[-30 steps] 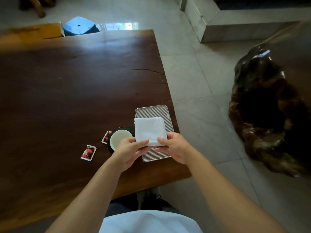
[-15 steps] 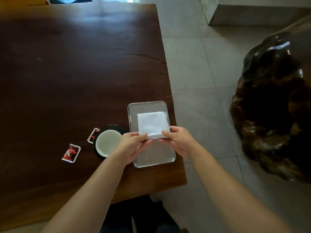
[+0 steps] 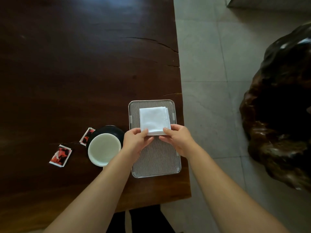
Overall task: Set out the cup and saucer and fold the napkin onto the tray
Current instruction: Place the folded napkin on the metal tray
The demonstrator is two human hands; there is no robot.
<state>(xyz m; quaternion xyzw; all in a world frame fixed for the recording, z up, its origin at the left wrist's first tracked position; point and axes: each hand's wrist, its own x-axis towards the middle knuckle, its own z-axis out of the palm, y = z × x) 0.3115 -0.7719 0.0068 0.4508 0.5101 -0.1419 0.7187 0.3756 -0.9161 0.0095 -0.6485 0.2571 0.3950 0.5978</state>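
A folded white napkin (image 3: 154, 120) lies over the far half of a ribbed metal tray (image 3: 156, 158) near the table's right edge. My left hand (image 3: 135, 140) pinches the napkin's near left corner and my right hand (image 3: 178, 138) pinches its near right corner. Left of the tray stands a white cup (image 3: 104, 149) on a black saucer (image 3: 116, 129); my left forearm crosses the cup's near right side.
Two red sachets (image 3: 60, 155) (image 3: 86, 136) lie left of the saucer on the dark wooden table (image 3: 75, 73). The table's right edge runs just beside the tray, with tiled floor (image 3: 210, 81) beyond. A large dark carved wood stump (image 3: 277, 115) stands on the right.
The view has tilted down and closer. Both hands have carried the napkin farther along the tray, still gripping its near corners.
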